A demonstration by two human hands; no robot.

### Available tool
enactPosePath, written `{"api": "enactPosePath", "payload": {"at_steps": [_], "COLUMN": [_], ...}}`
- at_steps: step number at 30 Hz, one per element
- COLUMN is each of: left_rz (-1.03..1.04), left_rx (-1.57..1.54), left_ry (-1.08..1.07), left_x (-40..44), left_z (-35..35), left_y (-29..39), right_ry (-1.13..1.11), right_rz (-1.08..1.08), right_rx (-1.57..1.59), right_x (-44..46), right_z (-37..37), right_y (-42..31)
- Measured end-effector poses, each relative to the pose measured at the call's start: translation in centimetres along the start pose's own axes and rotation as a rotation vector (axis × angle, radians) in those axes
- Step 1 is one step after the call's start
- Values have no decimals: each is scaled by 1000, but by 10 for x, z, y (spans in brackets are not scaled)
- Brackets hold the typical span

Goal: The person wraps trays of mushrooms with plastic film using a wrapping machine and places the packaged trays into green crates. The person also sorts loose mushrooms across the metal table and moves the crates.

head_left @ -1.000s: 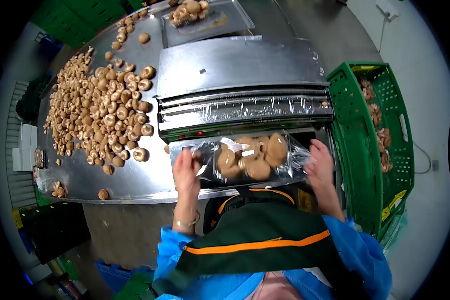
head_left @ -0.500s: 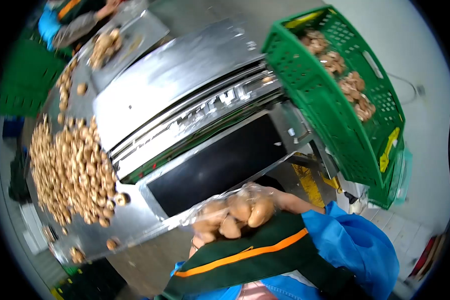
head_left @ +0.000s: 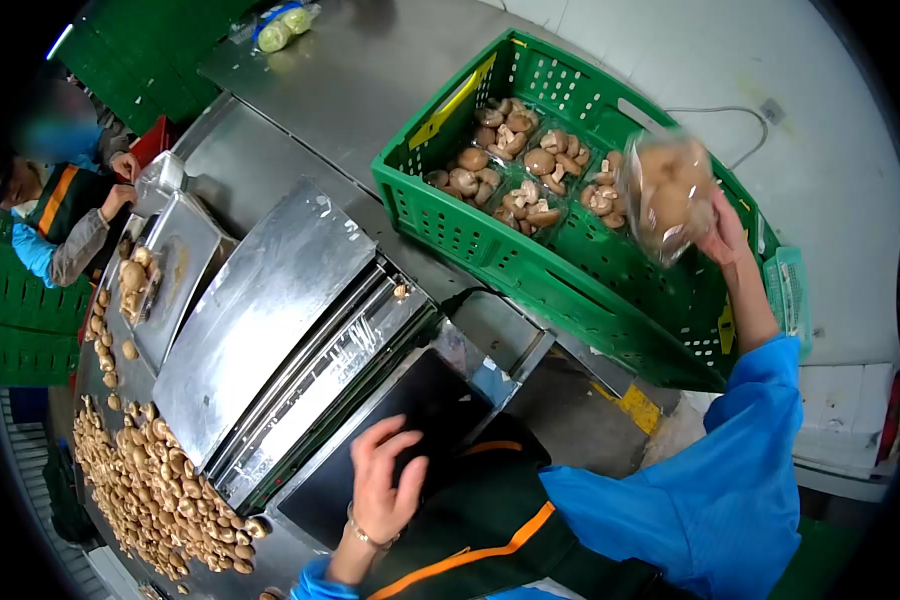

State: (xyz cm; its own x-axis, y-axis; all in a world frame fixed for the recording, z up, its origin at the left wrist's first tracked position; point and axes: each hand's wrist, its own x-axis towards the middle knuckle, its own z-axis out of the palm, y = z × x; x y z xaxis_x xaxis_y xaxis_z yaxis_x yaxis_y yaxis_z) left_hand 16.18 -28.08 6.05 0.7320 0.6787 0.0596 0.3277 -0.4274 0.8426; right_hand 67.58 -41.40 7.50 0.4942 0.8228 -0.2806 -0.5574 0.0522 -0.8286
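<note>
My right hand (head_left: 727, 232) grips a film-wrapped pack of mushrooms (head_left: 668, 195) above the right part of a green crate (head_left: 560, 290). Inside the crate lie several wrapped mushroom packs (head_left: 555, 158), grouped toward its left end. Empty and with its fingers apart, my left hand (head_left: 382, 485) hovers over the black plate (head_left: 370, 445) of the wrapping machine. The machine's metal cover (head_left: 260, 310) and rollers lie to the left of the crate.
A large heap of loose mushrooms (head_left: 155, 495) covers the lower left of the steel table. Beyond a metal tray (head_left: 178, 260) with mushrooms, a co-worker (head_left: 70, 215) handles clear plastic. Bagged green produce (head_left: 282, 28) lies at the top.
The view has turned toward the crate. My right hand has carried the wrapped pack from in front of my apron to above the crate. My left hand has come off the pack.
</note>
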Motion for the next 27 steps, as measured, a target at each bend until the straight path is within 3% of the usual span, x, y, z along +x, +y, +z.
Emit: {"api": "enactPosePath", "payload": {"at_steps": [3,4,6,7,9,11,13,14,15,18,19,20,22,23,25,27], "left_rz": [-234,-274,-347,-380,-390,-373,-306,-275,-252,-251,-264,-257,-245,-241,-251,-223], "left_rx": [163,203,230,238,331,429,587,598,617,538,511,487,435,413,345,309], "left_ry": [148,174,207,225,284,379,447,466,489,515,488,497,490,474,476,512], "left_x": [-30,-42,-62,-73,-91,-114,-137,-146,-155,-153,-151,-152,-157,-161,-162,-168], "left_z": [-5,-8,-15,-18,-22,-25,-28,-29,-32,-38,-41,-42,-43,-44,-49,-42], "left_y": [-27,-38,-53,-61,-75,-92,-123,-133,-140,-142,-141,-143,-148,-151,-150,-160], "right_ry": [58,39,192,337,509,432,376,470,476,191,57,-110,-534,-615,-712,-516], "right_rz": [389,451,560,466,536,590,616,606,232,-353,-367,-277,-384,-342,-54,65], "right_rx": [-203,-255,-240,-109,-215,-251,-261,-509,-1024,-1456,-1300,-1057,-1024,-1077,-1073,-1013], "right_x": [18,19,58,67,89,71,79,62,89,161,162,166,198,203,244,256], "right_z": [-71,-49,-114,-104,-109,-50,-70,26,-48,66,193,290,415,480,570,646], "right_y": [34,51,119,142,158,125,134,108,117,78,87,109,177,220,318,392]}}
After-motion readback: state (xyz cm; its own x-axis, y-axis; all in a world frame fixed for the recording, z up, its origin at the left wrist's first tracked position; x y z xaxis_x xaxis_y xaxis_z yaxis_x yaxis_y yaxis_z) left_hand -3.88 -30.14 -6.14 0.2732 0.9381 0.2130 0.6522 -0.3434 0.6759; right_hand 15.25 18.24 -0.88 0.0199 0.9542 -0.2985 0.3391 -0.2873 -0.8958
